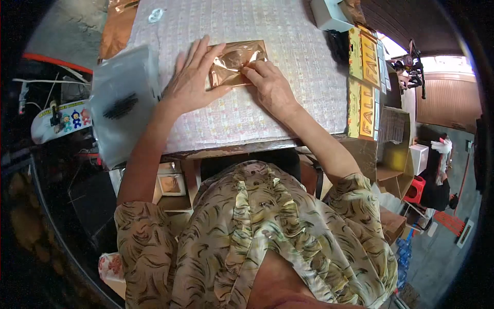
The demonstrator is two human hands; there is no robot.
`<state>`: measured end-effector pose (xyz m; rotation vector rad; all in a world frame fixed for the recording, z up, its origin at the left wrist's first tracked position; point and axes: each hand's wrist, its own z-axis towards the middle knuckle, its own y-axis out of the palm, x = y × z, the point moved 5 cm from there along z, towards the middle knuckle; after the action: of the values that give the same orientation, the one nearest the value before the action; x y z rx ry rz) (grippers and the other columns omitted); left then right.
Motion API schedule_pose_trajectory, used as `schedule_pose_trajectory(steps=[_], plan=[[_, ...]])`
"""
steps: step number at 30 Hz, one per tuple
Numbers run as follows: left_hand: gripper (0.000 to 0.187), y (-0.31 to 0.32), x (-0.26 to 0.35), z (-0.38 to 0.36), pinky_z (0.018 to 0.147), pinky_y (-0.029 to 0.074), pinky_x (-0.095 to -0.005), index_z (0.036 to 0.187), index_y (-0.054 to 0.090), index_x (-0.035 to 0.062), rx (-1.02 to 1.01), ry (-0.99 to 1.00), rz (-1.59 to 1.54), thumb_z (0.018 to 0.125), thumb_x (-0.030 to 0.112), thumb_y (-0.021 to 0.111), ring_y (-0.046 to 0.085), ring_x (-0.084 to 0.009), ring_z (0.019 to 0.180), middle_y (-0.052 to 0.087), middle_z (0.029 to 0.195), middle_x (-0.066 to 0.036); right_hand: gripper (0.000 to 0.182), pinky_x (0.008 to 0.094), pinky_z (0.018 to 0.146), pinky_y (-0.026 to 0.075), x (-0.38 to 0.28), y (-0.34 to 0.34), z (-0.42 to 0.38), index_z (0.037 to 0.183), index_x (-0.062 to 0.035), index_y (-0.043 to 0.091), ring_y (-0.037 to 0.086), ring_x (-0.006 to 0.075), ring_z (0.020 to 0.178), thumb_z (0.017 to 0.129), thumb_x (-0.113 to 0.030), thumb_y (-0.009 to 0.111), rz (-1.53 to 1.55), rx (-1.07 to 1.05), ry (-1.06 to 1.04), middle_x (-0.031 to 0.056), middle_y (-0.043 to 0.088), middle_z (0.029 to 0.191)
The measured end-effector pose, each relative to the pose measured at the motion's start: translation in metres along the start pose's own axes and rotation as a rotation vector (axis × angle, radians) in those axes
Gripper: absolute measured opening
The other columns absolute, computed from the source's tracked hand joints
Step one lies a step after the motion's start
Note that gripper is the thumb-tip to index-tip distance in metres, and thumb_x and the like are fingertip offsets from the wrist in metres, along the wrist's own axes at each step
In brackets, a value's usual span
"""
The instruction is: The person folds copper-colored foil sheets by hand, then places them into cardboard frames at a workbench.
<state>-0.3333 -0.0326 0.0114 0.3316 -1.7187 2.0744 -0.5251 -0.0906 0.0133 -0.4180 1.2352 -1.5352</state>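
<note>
A shiny copper-coloured foil packet (pixel 234 59) lies flat on the cloth-covered table (pixel 231 121). My left hand (pixel 191 82) rests against the packet's left side, its fingers stretched out and apart, with the thumb along the near edge. On the packet's right part sits my right hand (pixel 270 82), its fingers curled and drawn together at the foil surface. What the right fingertips pinch is partly hidden, but they touch the foil.
Clear plastic sheets or bags (pixel 123 98) hang over the table's left edge. Copper foil (pixel 117 33) lies at the far left. A small clear item (pixel 155 15) is at the back. Along the right edge stand yellow printed boxes (pixel 363 110) and a white box (pixel 331 14).
</note>
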Motion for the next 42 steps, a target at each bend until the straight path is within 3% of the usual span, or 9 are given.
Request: schedule_pose_trajectory(steps=[8, 18, 19, 21, 23, 26, 31, 37, 42], plan=[[0.017, 0.0, 0.052, -0.001, 0.123, 0.025, -0.0653, 0.092, 0.078, 0.0007, 0.005, 0.425, 0.447, 0.089, 0.016, 0.071, 0.04, -0.0294, 0.149, 0.056, 0.147, -0.013, 0.036, 0.0429, 0.089, 0.052, -0.004, -0.002, 0.003, 0.114, -0.0005, 0.067, 0.063, 0.0326, 0.104, 0.084, -0.018, 0.075, -0.09, -0.026, -0.079, 0.0155, 0.065, 0.114], [0.012, -0.03, 0.067, 0.011, 0.122, 0.03, -0.0599, 0.092, 0.078, -0.0004, 0.088, 0.448, 0.282, 0.084, 0.008, 0.074, 0.049, -0.0301, 0.142, 0.063, 0.138, -0.013, 0.022, 0.04, 0.091, 0.045, -0.018, -0.026, 0.006, 0.1, -0.0031, 0.073, 0.065, 0.0251, 0.097, 0.09, -0.023, 0.073, -0.115, 0.1, -0.196, 0.0118, 0.072, 0.102], [0.021, -0.041, 0.066, 0.01, 0.123, 0.03, -0.0562, 0.106, 0.073, -0.0023, 0.014, 0.38, 0.159, 0.089, 0.01, 0.072, 0.049, -0.029, 0.142, 0.061, 0.143, -0.012, 0.022, 0.04, 0.091, 0.045, -0.024, -0.037, 0.005, 0.1, -0.0031, 0.073, 0.065, 0.0251, 0.097, 0.09, -0.023, 0.073, -0.113, 0.108, -0.197, 0.0118, 0.072, 0.102], [0.031, -0.06, 0.067, 0.006, 0.124, 0.029, -0.0524, 0.119, 0.069, -0.0042, -0.066, 0.32, 0.042, 0.093, 0.013, 0.069, 0.049, -0.0278, 0.143, 0.059, 0.148, -0.011, 0.016, 0.0385, 0.088, 0.048, -0.023, -0.058, 0.001, 0.095, -0.004, 0.076, 0.068, 0.0203, 0.089, 0.089, -0.019, 0.075, 0.079, 0.021, -0.011, 0.0096, 0.074, 0.09], [0.048, -0.077, 0.049, 0.007, 0.122, 0.03, -0.0486, 0.137, 0.065, 0.0043, 0.071, -0.115, -0.86, 0.102, 0.037, 0.063, 0.05, -0.028, 0.141, 0.058, 0.148, -0.009, 0.015, 0.0357, 0.085, 0.05, -0.014, -0.081, -0.004, 0.095, -0.004, 0.078, 0.067, 0.0165, 0.085, 0.091, -0.018, 0.075, 0.376, -0.003, 0.185, 0.0081, 0.075, 0.086], [0.065, -0.056, 0.042, 0.002, 0.119, 0.036, -0.0445, 0.153, 0.047, 0.0036, 0.118, -0.015, -0.902, 0.108, 0.05, 0.047, 0.054, -0.0245, 0.135, 0.059, 0.146, -0.01, 0.017, 0.0268, 0.076, 0.052, 0.009, -0.094, -0.019, 0.099, -0.0017, 0.08, 0.065, 0.0073, 0.077, 0.097, -0.017, 0.073, 0.862, -0.119, 0.618, 0.0029, 0.078, 0.088], [0.055, 0.011, 0.082, 0.003, 0.102, 0.052, -0.0371, 0.138, 0.054, -0.0021, -0.006, -0.398, -1.593, 0.108, 0.044, 0.051, 0.064, -0.0218, 0.116, 0.065, 0.13, -0.013, 0.016, 0.0233, 0.074, 0.051, 0.038, -0.081, -0.043, 0.1, 0.0016, 0.079, 0.064, 0.0065, 0.076, 0.097, -0.013, 0.073, 1.183, 0.067, 0.708, 0.0023, 0.076, 0.086], [0.028, 0.036, 0.107, 0.019, 0.086, 0.056, -0.0271, 0.119, 0.066, -0.0015, 0.0, -0.476, -1.497, 0.1, 0.018, 0.07, 0.069, -0.0123, 0.096, 0.072, 0.111, -0.009, 0.016, 0.0237, 0.075, 0.051, 0.053, -0.09, -0.071, 0.101, 0.0016, 0.078, 0.065, 0.0072, 0.078, 0.097, -0.013, 0.073, 1.245, 0.163, 0.774, 0.0039, 0.077, 0.087], [0.023, 0.056, 0.112, 0.021, 0.084, 0.055, -0.0261, 0.115, 0.068, -0.0017, -0.016, -0.515, -1.445, 0.1, 0.016, 0.07, 0.068, -0.0111, 0.094, 0.072, 0.107, -0.008, 0.02, 0.0236, 0.082, 0.051, 0.064, -0.098, -0.083, 0.107, 0.0016, 0.077, 0.066, 0.0076, 0.084, 0.098, -0.015, 0.073, 1.191, 0.19, 0.749, 0.0043, 0.077, 0.094]])
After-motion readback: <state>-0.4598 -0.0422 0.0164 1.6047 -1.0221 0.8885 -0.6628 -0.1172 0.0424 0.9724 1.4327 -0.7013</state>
